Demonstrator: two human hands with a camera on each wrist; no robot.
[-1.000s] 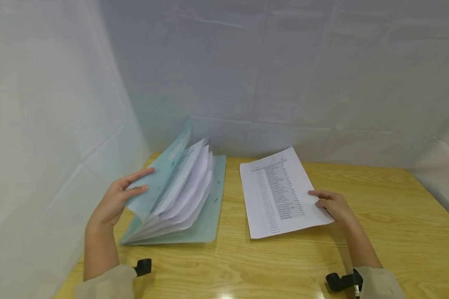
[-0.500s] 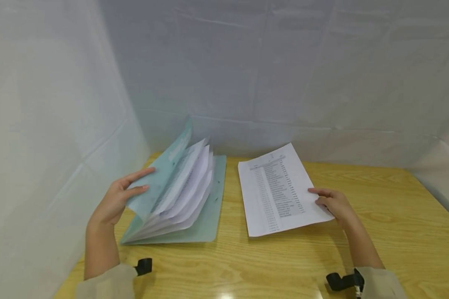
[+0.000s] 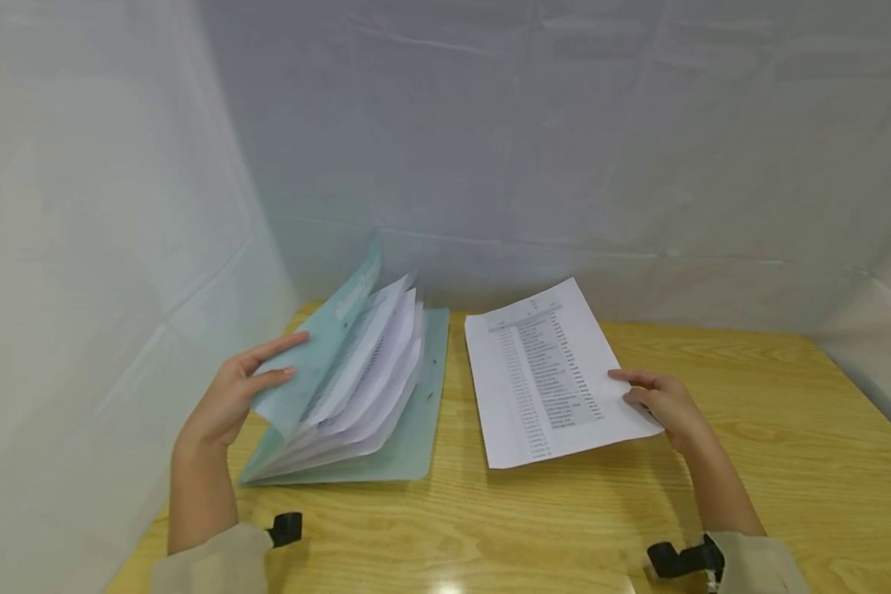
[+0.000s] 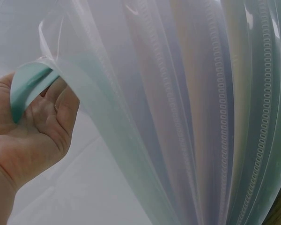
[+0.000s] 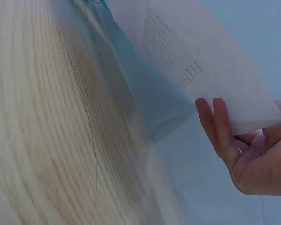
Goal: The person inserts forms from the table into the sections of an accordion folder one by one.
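A pale green display folder (image 3: 386, 412) lies open at the left of the wooden table (image 3: 750, 429), its clear sleeves (image 3: 371, 363) fanned upward. My left hand (image 3: 230, 396) holds the raised front cover (image 3: 319, 346), fingers on its outer face. In the left wrist view the cover's edge (image 4: 28, 84) curls over my left hand's palm (image 4: 33, 136), with the sleeves (image 4: 201, 117) beside it. My right hand (image 3: 661, 404) pinches the right edge of a printed sheet (image 3: 542, 371), which is tilted up off the table. In the right wrist view my right hand's fingers (image 5: 215, 126) lie under the sheet (image 5: 196, 51).
White cloth walls (image 3: 527, 148) close in the table at the back and on the left. Bare wood (image 3: 787, 462) lies to the right of the sheet and along the front edge. Black wrist straps (image 3: 671, 561) show at both sleeves.
My right hand has lifted the printed sheet a little and shifted it left, toward the folder. The left hand and the folder have not moved.
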